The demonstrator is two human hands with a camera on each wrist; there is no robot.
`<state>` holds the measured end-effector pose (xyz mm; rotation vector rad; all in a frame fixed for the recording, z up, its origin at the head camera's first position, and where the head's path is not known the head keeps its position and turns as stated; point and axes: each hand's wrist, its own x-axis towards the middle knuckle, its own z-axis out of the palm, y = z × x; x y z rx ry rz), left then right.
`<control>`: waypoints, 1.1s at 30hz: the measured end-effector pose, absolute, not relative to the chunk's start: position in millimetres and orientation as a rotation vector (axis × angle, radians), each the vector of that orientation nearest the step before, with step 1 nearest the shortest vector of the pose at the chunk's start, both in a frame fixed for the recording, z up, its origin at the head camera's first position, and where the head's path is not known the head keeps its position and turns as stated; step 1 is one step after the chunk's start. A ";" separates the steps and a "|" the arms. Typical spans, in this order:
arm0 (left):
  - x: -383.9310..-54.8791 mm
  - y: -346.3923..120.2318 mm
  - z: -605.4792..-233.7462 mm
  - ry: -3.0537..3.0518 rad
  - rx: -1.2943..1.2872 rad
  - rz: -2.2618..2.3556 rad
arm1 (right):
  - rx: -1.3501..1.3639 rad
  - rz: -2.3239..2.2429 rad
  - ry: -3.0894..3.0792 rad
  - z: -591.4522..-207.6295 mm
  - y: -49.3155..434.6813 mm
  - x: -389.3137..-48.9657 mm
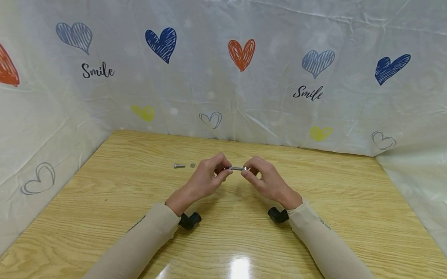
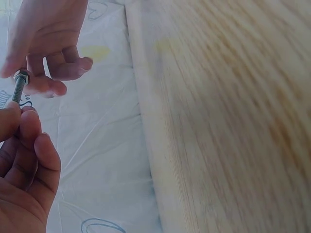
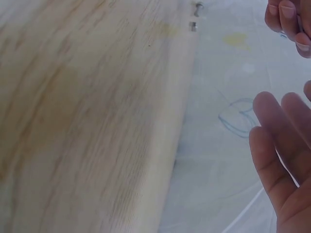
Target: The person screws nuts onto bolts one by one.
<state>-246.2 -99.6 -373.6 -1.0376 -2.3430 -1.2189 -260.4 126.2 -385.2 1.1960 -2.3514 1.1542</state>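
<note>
1. Clamped the bolt (image 1: 237, 168) in the left hand (image 1: 207, 176); held it up over the wooden table (image 1: 242, 230), between both hands;
2. Pinched the nut (image 1: 245, 168) at the bolt's end with the right hand (image 1: 268, 180); bridged two parted hands with that bolt alone;
3. Spotted a second bolt (image 1: 179, 166) and a second nut (image 1: 192, 165) on the table, near each other, left of the left hand.

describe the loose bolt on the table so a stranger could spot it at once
On the wooden table, look toward the back edge, left of the person's left hand. Two small metal pieces lie there; the loose bolt is the leftmost. A shank sticks out of its head, unlike the small nut beside it, and no hand holds it, unlike the other bolt.
</note>
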 end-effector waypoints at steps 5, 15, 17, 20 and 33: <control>-246.3 -99.1 -373.8 -2.355 -1.029 -1.201 | 1.126 1.209 -2.406 -386.2 126.0 -258.3; -246.8 -98.6 -374.6 -2.339 -1.026 -1.209 | 1.179 1.191 -2.323 -386.8 124.9 -260.4; -247.1 -98.6 -374.9 -2.337 -1.031 -1.209 | 1.184 1.167 -2.320 -387.2 125.2 -260.8; -247.3 -98.9 -375.1 -2.337 -1.036 -1.209 | 1.190 1.143 -2.322 -387.9 125.7 -261.4; -246.9 -99.5 -375.2 -2.320 -1.035 -1.226 | 1.121 1.180 -2.389 -389.4 124.6 -260.1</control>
